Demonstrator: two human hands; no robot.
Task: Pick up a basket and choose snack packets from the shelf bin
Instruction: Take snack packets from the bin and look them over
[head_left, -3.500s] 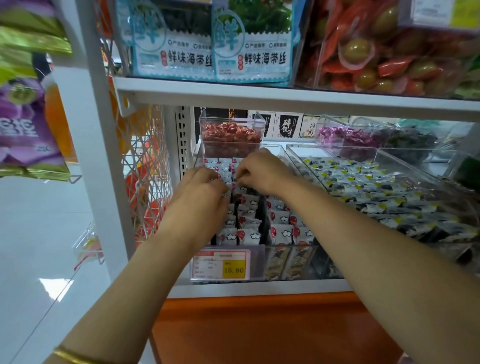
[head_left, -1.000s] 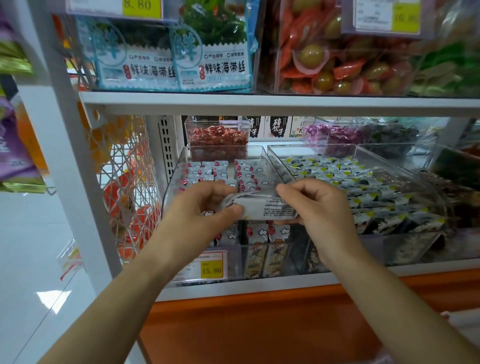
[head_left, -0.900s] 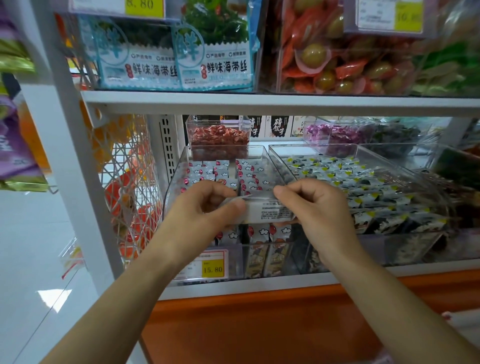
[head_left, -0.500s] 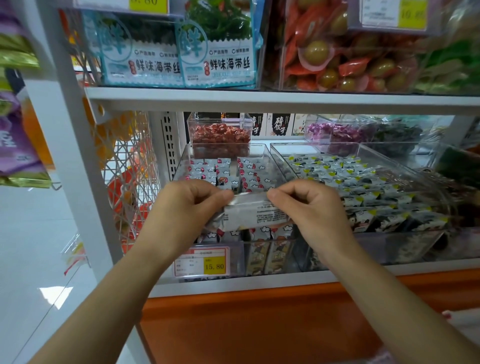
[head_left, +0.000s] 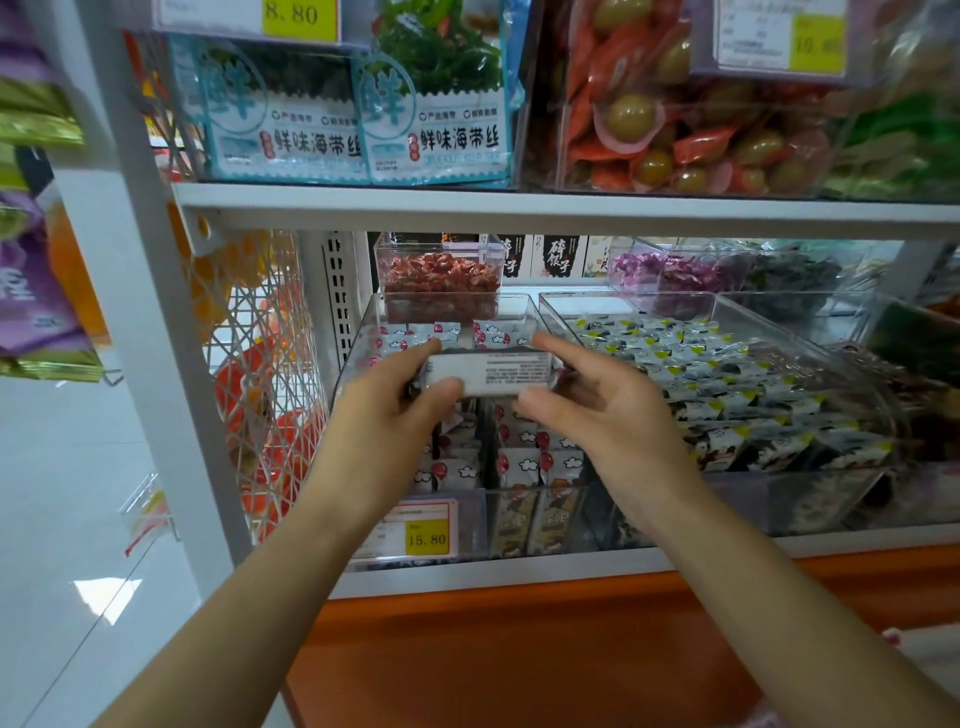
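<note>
A: Where's the snack packet (head_left: 488, 371)?
B: Held just over the clear bin (head_left: 349, 358) at the left end of the lower shelf (head_left: 519, 574). Its printed back is turned up, likely for reading.
A: Who has it?
B: The left grip (head_left: 384, 415) pinches its left end. The right grip (head_left: 597, 415) brackets the right end, thumb under and forefinger over. Whether it is pinching, I cannot tell. No basket shows.

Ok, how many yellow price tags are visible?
3: 8.80 tag upper left, a blurred tag upper right, 15.80 tag on the lower bin. More may be hidden.
</note>
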